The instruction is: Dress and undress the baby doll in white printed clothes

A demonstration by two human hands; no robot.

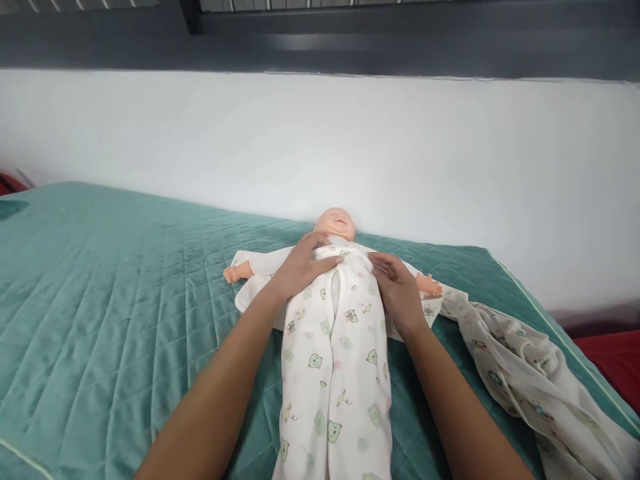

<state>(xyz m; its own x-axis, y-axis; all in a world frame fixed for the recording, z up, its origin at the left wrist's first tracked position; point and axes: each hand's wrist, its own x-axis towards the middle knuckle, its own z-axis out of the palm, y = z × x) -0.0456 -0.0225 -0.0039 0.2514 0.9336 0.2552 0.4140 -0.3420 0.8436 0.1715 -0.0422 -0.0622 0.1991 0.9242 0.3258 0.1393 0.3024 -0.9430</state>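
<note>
A baby doll [336, 220] lies on its back, arms spread out, dressed in a white top [270, 261]. Printed baby pants [325, 373] with green animal figures cover its front from the chest down. At the left side of the waistband, my left hand [303, 265] is closed on the cloth, its thumb lying across the front. My right hand [400, 290] has its fingers curled on the right side of the same waistband. Some fingertips are hidden in the fabric.
Green quilted cover [125, 300] spreads under the doll. A crumpled printed cloth [530, 367] lies to the right. Behind the doll stands a white wall [300, 147]. Something red [613, 363] shows past the right edge.
</note>
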